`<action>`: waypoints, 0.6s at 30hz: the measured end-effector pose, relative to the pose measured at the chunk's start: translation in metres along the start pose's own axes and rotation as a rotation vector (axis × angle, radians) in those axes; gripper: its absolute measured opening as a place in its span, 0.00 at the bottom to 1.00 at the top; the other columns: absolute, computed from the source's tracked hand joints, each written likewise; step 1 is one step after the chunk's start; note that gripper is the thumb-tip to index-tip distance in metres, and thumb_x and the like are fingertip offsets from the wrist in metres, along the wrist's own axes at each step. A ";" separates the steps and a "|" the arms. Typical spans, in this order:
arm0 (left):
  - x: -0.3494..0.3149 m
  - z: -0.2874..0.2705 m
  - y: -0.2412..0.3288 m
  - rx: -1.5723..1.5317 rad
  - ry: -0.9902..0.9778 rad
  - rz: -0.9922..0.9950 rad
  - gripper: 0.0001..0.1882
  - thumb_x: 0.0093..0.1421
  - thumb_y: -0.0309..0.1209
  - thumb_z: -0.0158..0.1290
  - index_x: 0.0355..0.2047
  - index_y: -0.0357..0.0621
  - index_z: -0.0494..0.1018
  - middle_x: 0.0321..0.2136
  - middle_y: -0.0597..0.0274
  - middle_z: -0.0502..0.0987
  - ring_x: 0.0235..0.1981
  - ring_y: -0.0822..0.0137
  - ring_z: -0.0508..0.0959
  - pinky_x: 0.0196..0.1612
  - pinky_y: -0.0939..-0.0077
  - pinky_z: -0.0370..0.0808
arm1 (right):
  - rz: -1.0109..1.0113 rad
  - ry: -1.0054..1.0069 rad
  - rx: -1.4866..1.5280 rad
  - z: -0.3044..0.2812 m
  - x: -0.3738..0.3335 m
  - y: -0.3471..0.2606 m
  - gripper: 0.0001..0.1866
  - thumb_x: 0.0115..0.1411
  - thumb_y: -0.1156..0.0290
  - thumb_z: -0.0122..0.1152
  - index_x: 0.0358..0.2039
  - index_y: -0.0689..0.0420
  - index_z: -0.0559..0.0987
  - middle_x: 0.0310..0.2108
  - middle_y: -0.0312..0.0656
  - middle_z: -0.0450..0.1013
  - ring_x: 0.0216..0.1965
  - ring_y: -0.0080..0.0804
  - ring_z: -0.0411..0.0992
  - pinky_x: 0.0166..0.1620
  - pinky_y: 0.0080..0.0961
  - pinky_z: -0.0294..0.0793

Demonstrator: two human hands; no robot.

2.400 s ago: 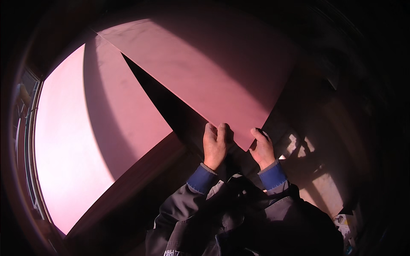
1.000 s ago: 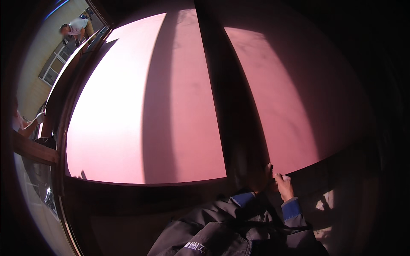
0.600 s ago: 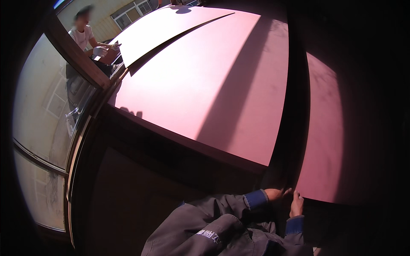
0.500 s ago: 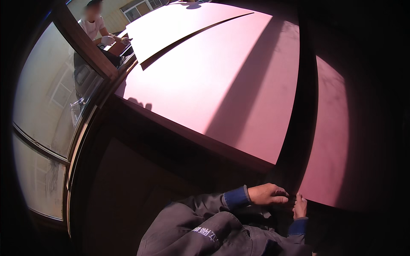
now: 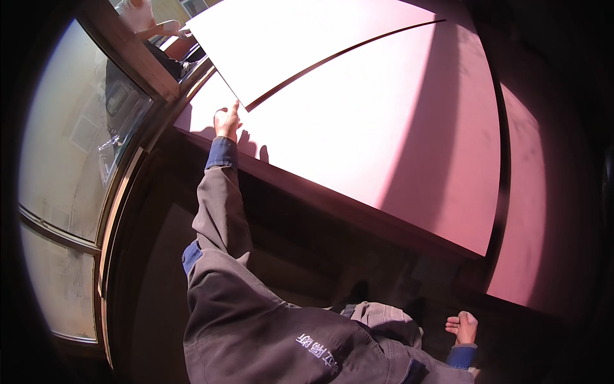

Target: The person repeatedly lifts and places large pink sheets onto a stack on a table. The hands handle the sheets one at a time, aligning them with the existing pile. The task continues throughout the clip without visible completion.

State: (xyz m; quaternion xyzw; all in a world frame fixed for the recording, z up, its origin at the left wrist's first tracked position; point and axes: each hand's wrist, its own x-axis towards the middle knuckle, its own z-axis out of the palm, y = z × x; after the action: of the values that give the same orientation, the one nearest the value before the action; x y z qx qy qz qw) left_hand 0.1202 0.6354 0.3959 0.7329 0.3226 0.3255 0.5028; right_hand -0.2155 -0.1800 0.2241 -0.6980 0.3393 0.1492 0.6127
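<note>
My left hand (image 5: 227,121) reaches out at the far left with its index finger stretched, the fingertip beside the near corner of a thin pale sheet (image 5: 288,51). Whether it touches the edge cannot be made out. That sheet lies askew on top of a large pink board (image 5: 441,192), casting a dark curved shadow along its edge. My right hand (image 5: 464,326) is low at the right, its fingers curled in with nothing visible in them, apart from the boards. A second pink board (image 5: 521,224) lies farther right, past a dark gap.
A person with gloved hands (image 5: 171,28) is at the far left edge of the pale sheet. A wooden-framed glass window or door (image 5: 70,141) stands along the left. Strong sunlight washes out much of the boards, while the area below them is dark.
My left hand has swung from beside my right hand up to the pale sheet's near corner. My right hand has drawn down, away from the right-hand board's corner. The view has shifted.
</note>
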 end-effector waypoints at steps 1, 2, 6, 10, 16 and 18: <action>0.015 0.017 -0.003 0.051 0.083 -0.032 0.34 0.57 0.49 0.63 0.51 0.29 0.71 0.36 0.50 0.76 0.32 0.60 0.78 0.28 0.68 0.77 | 0.023 0.005 -0.015 0.004 -0.009 0.003 0.15 0.69 0.63 0.49 0.38 0.65 0.74 0.27 0.50 0.78 0.22 0.33 0.76 0.25 0.26 0.80; 0.027 0.027 -0.005 0.036 -0.053 -0.154 0.37 0.55 0.48 0.65 0.54 0.28 0.70 0.41 0.47 0.77 0.38 0.56 0.79 0.36 0.62 0.78 | 0.011 -0.014 -0.035 0.006 -0.019 0.006 0.15 0.69 0.64 0.49 0.39 0.65 0.74 0.28 0.50 0.78 0.22 0.33 0.77 0.25 0.26 0.80; 0.047 0.044 -0.015 0.075 -0.014 -0.223 0.36 0.56 0.42 0.63 0.58 0.29 0.69 0.60 0.45 0.70 0.62 0.56 0.67 0.64 0.58 0.59 | 0.105 0.090 -0.088 0.006 -0.055 0.021 0.14 0.68 0.65 0.50 0.38 0.66 0.74 0.28 0.50 0.78 0.23 0.33 0.77 0.25 0.26 0.80; 0.020 0.014 -0.023 -0.243 -0.304 -0.222 0.24 0.61 0.38 0.51 0.56 0.40 0.73 0.57 0.63 0.71 0.54 0.64 0.70 0.59 0.63 0.61 | 0.157 0.103 -0.019 0.023 -0.080 0.021 0.14 0.68 0.65 0.49 0.37 0.65 0.74 0.29 0.51 0.79 0.24 0.33 0.78 0.27 0.27 0.81; -0.169 -0.005 0.004 0.176 -0.575 0.810 0.12 0.67 0.32 0.52 0.39 0.33 0.78 0.26 0.67 0.72 0.21 0.80 0.67 0.24 0.87 0.66 | -0.075 -0.294 0.218 0.118 -0.083 -0.055 0.19 0.71 0.64 0.46 0.49 0.71 0.69 0.38 0.59 0.77 0.34 0.41 0.79 0.37 0.33 0.81; -0.249 -0.003 0.027 -0.422 -0.700 -0.201 0.12 0.66 0.32 0.54 0.28 0.38 0.71 0.24 0.66 0.74 0.20 0.81 0.68 0.23 0.86 0.66 | -0.096 -0.481 0.287 0.150 -0.083 -0.083 0.28 0.73 0.61 0.46 0.61 0.72 0.60 0.46 0.62 0.75 0.39 0.42 0.78 0.42 0.36 0.81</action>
State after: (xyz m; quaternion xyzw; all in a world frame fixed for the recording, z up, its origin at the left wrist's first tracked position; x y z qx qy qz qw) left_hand -0.0225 0.4304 0.3843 0.6452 0.1286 0.0651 0.7503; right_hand -0.1896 -0.0105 0.3078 -0.5640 0.1687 0.2318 0.7744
